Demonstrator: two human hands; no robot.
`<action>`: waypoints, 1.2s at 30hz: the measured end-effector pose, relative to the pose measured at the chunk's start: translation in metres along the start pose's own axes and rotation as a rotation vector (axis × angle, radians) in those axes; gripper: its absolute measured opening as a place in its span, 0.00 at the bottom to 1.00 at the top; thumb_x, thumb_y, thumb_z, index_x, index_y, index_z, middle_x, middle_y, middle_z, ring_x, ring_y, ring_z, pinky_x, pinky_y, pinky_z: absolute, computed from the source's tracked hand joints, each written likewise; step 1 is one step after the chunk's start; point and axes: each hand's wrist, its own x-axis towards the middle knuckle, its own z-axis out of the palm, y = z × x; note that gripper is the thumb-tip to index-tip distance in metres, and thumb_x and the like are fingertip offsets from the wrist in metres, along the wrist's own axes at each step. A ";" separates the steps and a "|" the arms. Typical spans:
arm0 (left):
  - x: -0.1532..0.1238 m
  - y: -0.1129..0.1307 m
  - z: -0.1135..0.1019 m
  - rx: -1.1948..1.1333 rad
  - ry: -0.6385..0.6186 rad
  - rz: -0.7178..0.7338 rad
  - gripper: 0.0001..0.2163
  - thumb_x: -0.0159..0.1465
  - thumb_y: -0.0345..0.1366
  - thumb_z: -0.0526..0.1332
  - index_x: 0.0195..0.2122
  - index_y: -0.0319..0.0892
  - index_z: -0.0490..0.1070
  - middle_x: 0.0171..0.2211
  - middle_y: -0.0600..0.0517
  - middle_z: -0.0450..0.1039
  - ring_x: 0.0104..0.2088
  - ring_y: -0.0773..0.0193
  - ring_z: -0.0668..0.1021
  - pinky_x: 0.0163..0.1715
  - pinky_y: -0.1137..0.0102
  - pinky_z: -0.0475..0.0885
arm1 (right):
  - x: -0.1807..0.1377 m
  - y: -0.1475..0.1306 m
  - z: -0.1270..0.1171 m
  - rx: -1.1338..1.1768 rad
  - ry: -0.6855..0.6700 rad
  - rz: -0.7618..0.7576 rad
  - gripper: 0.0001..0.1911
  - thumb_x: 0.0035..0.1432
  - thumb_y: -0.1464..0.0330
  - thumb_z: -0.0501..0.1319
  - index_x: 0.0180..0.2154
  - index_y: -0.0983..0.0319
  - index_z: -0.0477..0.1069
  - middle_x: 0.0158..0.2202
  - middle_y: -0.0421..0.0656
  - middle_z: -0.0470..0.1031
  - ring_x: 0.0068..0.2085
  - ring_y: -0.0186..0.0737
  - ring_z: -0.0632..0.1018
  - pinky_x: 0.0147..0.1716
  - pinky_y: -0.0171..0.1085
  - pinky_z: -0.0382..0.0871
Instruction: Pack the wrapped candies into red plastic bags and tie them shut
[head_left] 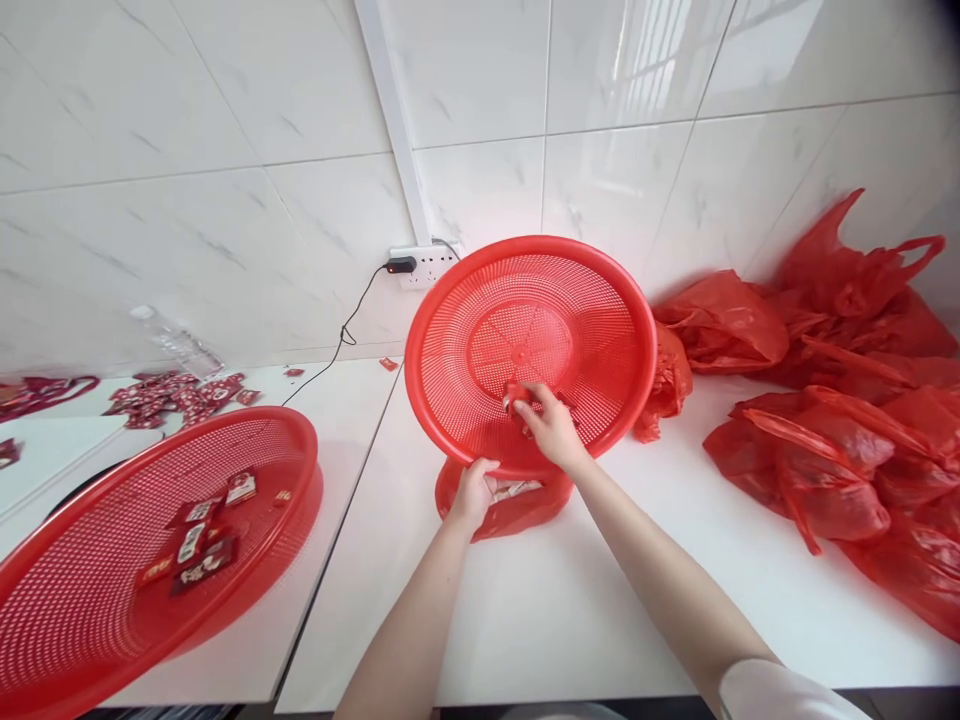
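Observation:
A round red plastic basket (521, 330) with mesh walls is tilted so its inside faces me. My left hand (474, 494) grips its near rim, fingers closed around the edge. Inside the basket, my right hand (549, 424) pinches a small red packet (516, 397). A few more dark red packets (566, 405) lie at the basket's lower side, partly hidden by that hand. Under the near rim sits a red plastic bag (517, 512) with something pale showing inside; the basket covers most of it.
At left a larger red mesh basket (300, 425) holds several packets (206, 562). Loose packets (176, 398) and a clear bottle (180, 345) lie near the wall. Filled red bags (825, 470) crowd the right side. A cord (346, 335) runs from the socket strip (427, 266).

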 end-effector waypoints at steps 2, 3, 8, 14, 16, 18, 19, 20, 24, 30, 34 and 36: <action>0.002 0.004 -0.001 -0.021 0.024 0.084 0.12 0.47 0.34 0.62 0.34 0.40 0.75 0.32 0.46 0.80 0.40 0.48 0.81 0.38 0.57 0.76 | 0.001 -0.009 -0.005 0.399 0.010 0.238 0.20 0.61 0.54 0.54 0.49 0.59 0.66 0.44 0.46 0.77 0.43 0.42 0.78 0.41 0.43 0.74; 0.003 0.007 -0.002 -0.027 0.037 0.131 0.12 0.47 0.33 0.62 0.34 0.40 0.75 0.34 0.46 0.80 0.41 0.48 0.81 0.39 0.58 0.76 | 0.000 -0.014 -0.007 0.557 -0.022 0.343 0.22 0.61 0.50 0.52 0.48 0.58 0.67 0.44 0.46 0.77 0.42 0.42 0.78 0.38 0.41 0.75; 0.007 0.014 -0.009 -0.019 0.104 0.201 0.13 0.48 0.33 0.62 0.35 0.37 0.76 0.36 0.44 0.80 0.41 0.49 0.80 0.39 0.59 0.77 | -0.010 -0.043 -0.021 0.871 -0.172 0.477 0.27 0.58 0.45 0.54 0.47 0.58 0.70 0.47 0.48 0.78 0.44 0.44 0.79 0.28 0.35 0.74; 0.007 0.016 -0.009 -0.034 0.118 0.194 0.13 0.48 0.32 0.61 0.36 0.36 0.75 0.36 0.44 0.80 0.42 0.50 0.80 0.42 0.57 0.76 | -0.020 -0.057 -0.025 0.777 -0.179 0.359 0.23 0.47 0.61 0.70 0.46 0.59 0.73 0.47 0.46 0.79 0.46 0.45 0.80 0.43 0.40 0.74; 0.006 0.016 -0.006 -0.041 0.112 0.204 0.12 0.48 0.32 0.61 0.35 0.36 0.75 0.36 0.45 0.80 0.43 0.49 0.80 0.43 0.56 0.76 | -0.019 -0.056 -0.024 0.776 -0.187 0.337 0.23 0.45 0.62 0.72 0.45 0.60 0.74 0.47 0.46 0.79 0.45 0.46 0.80 0.46 0.42 0.73; 0.005 0.016 -0.005 -0.046 0.110 0.209 0.11 0.48 0.32 0.61 0.33 0.37 0.75 0.36 0.45 0.80 0.44 0.49 0.80 0.43 0.56 0.76 | -0.018 -0.053 -0.024 0.772 -0.190 0.346 0.23 0.44 0.63 0.72 0.44 0.61 0.75 0.47 0.47 0.78 0.46 0.47 0.80 0.46 0.43 0.74; 0.005 0.016 -0.004 -0.045 0.108 0.208 0.11 0.47 0.32 0.62 0.33 0.37 0.75 0.36 0.45 0.80 0.44 0.49 0.79 0.43 0.56 0.76 | -0.018 -0.051 -0.023 0.777 -0.190 0.359 0.24 0.44 0.62 0.72 0.44 0.62 0.75 0.47 0.47 0.78 0.46 0.48 0.80 0.45 0.43 0.74; 0.005 0.016 -0.004 -0.042 0.107 0.208 0.11 0.47 0.32 0.62 0.32 0.37 0.75 0.36 0.45 0.80 0.44 0.49 0.80 0.42 0.56 0.76 | -0.017 -0.050 -0.023 0.784 -0.185 0.373 0.24 0.45 0.62 0.72 0.45 0.62 0.74 0.47 0.48 0.79 0.47 0.49 0.80 0.44 0.43 0.75; 0.007 0.016 -0.008 -0.019 0.123 0.219 0.12 0.46 0.33 0.62 0.32 0.37 0.76 0.34 0.46 0.80 0.41 0.49 0.80 0.41 0.57 0.76 | -0.016 -0.045 -0.020 0.784 -0.150 0.434 0.24 0.54 0.52 0.64 0.44 0.63 0.73 0.44 0.51 0.79 0.45 0.49 0.80 0.42 0.44 0.76; 0.010 0.017 -0.014 -0.047 0.115 0.208 0.12 0.48 0.33 0.61 0.34 0.36 0.76 0.36 0.44 0.80 0.41 0.50 0.80 0.42 0.58 0.76 | -0.017 -0.047 -0.018 0.708 -0.143 0.393 0.24 0.52 0.50 0.64 0.41 0.62 0.75 0.40 0.49 0.80 0.41 0.50 0.81 0.37 0.43 0.77; 0.011 0.021 -0.019 -0.061 0.104 0.219 0.13 0.50 0.34 0.61 0.36 0.37 0.76 0.40 0.45 0.80 0.42 0.52 0.80 0.44 0.58 0.75 | -0.019 -0.050 -0.022 0.599 -0.161 0.262 0.22 0.52 0.51 0.64 0.41 0.61 0.76 0.38 0.46 0.80 0.40 0.47 0.80 0.38 0.42 0.75; 0.011 0.025 -0.022 -0.061 0.120 0.257 0.12 0.50 0.34 0.61 0.36 0.37 0.77 0.38 0.45 0.80 0.42 0.52 0.80 0.43 0.58 0.75 | -0.019 -0.048 -0.026 0.436 -0.169 0.202 0.21 0.53 0.52 0.64 0.40 0.62 0.76 0.36 0.44 0.79 0.39 0.45 0.79 0.39 0.40 0.73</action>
